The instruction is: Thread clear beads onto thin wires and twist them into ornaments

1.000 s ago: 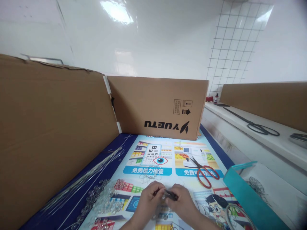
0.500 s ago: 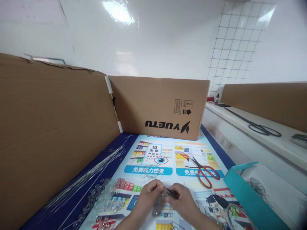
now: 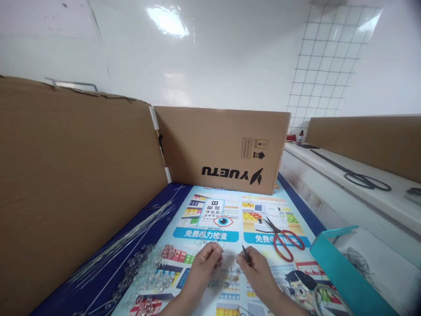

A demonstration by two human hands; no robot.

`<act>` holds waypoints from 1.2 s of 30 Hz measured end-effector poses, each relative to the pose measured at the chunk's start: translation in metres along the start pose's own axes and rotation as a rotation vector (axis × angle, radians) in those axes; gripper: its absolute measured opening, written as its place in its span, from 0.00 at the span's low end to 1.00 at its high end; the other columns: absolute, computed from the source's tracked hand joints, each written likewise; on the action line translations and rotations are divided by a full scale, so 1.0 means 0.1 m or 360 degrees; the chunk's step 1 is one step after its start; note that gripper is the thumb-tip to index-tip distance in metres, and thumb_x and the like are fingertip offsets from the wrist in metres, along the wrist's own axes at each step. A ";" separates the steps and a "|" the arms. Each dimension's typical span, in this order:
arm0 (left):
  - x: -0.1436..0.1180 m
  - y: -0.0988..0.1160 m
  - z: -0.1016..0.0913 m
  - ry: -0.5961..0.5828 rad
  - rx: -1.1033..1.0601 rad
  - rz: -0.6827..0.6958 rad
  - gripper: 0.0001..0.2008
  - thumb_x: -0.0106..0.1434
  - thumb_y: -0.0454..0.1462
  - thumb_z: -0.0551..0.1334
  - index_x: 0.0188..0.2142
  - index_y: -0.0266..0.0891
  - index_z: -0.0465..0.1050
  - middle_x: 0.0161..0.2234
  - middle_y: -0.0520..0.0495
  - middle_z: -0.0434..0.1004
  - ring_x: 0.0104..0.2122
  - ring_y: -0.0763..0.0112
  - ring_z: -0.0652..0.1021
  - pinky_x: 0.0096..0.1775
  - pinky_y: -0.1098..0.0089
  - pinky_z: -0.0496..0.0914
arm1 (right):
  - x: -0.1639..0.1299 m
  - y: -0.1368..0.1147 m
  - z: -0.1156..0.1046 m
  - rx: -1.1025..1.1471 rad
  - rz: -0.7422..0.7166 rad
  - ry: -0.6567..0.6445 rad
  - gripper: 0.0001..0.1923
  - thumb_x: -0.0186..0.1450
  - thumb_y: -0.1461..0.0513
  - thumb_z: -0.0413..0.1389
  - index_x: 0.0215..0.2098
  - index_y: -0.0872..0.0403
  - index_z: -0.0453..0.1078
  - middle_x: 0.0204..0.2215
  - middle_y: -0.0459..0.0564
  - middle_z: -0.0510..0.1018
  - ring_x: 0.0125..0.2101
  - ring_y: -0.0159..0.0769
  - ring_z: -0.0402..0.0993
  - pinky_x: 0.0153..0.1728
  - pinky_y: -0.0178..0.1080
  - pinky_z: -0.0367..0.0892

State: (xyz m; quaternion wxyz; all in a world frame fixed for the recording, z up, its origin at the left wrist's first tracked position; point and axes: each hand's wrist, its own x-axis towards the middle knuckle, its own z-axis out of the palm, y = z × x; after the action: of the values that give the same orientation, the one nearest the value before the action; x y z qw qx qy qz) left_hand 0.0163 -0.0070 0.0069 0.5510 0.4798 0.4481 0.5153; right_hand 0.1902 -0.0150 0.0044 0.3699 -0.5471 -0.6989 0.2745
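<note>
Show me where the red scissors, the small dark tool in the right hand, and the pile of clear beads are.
red scissors (image 3: 285,244): head view, on the red handles.
small dark tool (image 3: 245,253): head view, on its shaft above the right hand (image 3: 258,267).
clear beads (image 3: 144,272): head view, middle of the pile.

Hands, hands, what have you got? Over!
Left hand fingers pinch something too small to tell. Right hand grips thin dark tool. Clear beads left, red scissors right.
</note>
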 end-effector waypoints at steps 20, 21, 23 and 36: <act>-0.08 0.03 0.00 -0.0080 0.0552 0.0476 0.11 0.61 0.40 0.56 0.24 0.39 0.66 0.24 0.53 0.64 0.27 0.70 0.66 0.31 0.72 0.60 | -0.06 -0.20 -0.13 -0.1333 -0.0103 -0.0387 0.10 0.56 0.60 0.50 0.31 0.52 0.72 0.30 0.52 0.74 0.33 0.42 0.69 0.33 0.40 0.55; -0.08 0.03 0.00 -0.0082 0.0573 0.0488 0.11 0.61 0.40 0.56 0.24 0.39 0.66 0.24 0.53 0.64 0.27 0.70 0.66 0.31 0.73 0.60 | -0.06 -0.20 -0.13 -0.1338 -0.0102 -0.0384 0.10 0.56 0.60 0.50 0.31 0.52 0.72 0.30 0.53 0.74 0.33 0.43 0.69 0.33 0.40 0.56; -0.09 0.04 0.01 -0.0087 0.0605 0.0504 0.11 0.61 0.40 0.56 0.24 0.39 0.67 0.24 0.52 0.65 0.27 0.70 0.67 0.31 0.73 0.61 | -0.06 -0.21 -0.13 -0.1347 -0.0094 -0.0393 0.10 0.56 0.59 0.51 0.31 0.52 0.72 0.30 0.53 0.75 0.33 0.43 0.69 0.33 0.40 0.56; -0.11 0.07 0.03 -0.0067 0.0700 0.0539 0.11 0.61 0.39 0.56 0.23 0.39 0.67 0.23 0.51 0.67 0.26 0.68 0.68 0.30 0.72 0.62 | -0.05 -0.26 -0.13 -0.1362 -0.0082 -0.0418 0.10 0.57 0.59 0.51 0.31 0.53 0.73 0.29 0.54 0.76 0.32 0.43 0.70 0.33 0.40 0.58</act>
State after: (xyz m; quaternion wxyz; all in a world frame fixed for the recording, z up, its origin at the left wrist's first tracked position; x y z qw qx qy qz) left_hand 0.0174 -0.0179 0.0140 0.3487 0.6665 0.4510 0.4804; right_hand 0.1875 -0.0268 0.0311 0.0251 -0.5937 -0.8041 0.0187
